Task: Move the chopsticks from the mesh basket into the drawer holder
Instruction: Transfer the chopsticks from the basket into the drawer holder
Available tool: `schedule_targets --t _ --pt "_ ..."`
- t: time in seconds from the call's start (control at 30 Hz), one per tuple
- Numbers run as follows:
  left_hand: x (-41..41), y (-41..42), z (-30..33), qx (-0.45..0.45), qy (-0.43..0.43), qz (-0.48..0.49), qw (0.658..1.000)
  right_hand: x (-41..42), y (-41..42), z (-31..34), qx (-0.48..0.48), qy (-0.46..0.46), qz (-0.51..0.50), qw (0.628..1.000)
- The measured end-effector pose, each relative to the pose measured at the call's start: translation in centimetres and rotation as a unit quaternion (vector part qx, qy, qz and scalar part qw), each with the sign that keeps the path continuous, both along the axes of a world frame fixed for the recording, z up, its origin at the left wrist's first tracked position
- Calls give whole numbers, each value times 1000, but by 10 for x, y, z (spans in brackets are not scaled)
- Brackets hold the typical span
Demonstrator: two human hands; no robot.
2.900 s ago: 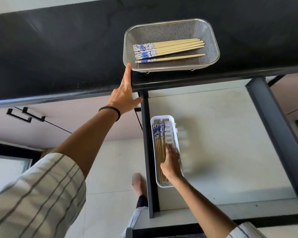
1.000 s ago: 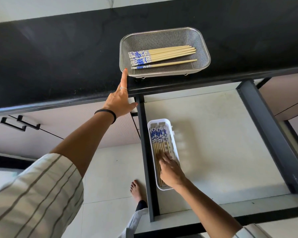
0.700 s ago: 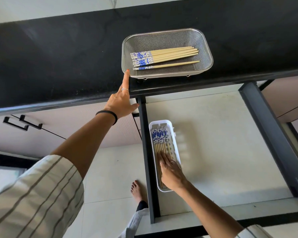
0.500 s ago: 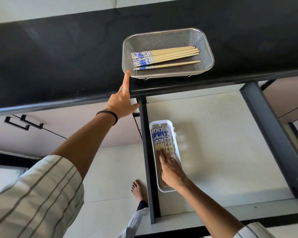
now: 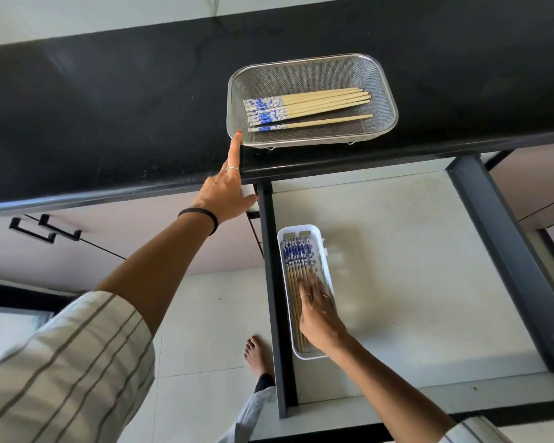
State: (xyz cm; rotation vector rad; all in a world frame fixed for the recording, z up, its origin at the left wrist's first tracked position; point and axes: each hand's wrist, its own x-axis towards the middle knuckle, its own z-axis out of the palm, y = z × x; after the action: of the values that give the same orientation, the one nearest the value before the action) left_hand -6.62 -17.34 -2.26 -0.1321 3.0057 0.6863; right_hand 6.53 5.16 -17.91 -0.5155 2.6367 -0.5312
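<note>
The left hand (image 5: 226, 193) reaches up onto the black countertop (image 5: 109, 107), arm nearly straight, with its forefinger extended so the tip touches the near-left corner of the mesh basket (image 5: 385, 91). The thumb sticks out to the right over the counter edge; the other fingers are hidden behind the hand, so I cannot tell how they lie. A black band circles that wrist, and a striped sleeve (image 5: 61, 362) covers the upper arm.

Five chopsticks (image 5: 317, 105) lie in the basket, blue-patterned ends to the left: four close together and one a little apart nearer the front rim.

Below, the drawer (image 5: 413, 266) stands pulled out. A white drawer holder (image 5: 319, 238) sits against its left wall, lengthwise, with a row of chopsticks in the holder (image 5: 296, 254), patterned ends pointing away from the person. The right hand (image 5: 319, 311) lies palm down on the plain ends of these, fingers straight and slightly spread, pressing rather than gripping; the fingertips look blurred.

A bare foot (image 5: 256, 353) stands on the tiled floor beside the drawer.
</note>
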Motion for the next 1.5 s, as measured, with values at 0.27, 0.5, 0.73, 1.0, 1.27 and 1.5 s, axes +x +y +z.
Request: schedule_targets --t 0.27,0.5,0.73,1.0,1.27,1.5 --pt "0 0 0 -5 1 0 1000 -2 -3 -4 -17 -64 -55 996" --pt "1 0 0 -6 1 -1 1000 -13 2 24 -97 -86 -51 990" --pt "1 0 0 -13 -1 5 1000 -60 19 115 -248 -5 -60 967" --pt "2 1 3 4 -15 2 1000 -146 0 221 -352 227 -52 906" --pt "4 1 6 10 -24 -4 1000 -250 -13 220 -56 121 -52 990" --pt "4 -1 1 -2 -10 -9 1000 -290 -29 200 32 42 -30 998"
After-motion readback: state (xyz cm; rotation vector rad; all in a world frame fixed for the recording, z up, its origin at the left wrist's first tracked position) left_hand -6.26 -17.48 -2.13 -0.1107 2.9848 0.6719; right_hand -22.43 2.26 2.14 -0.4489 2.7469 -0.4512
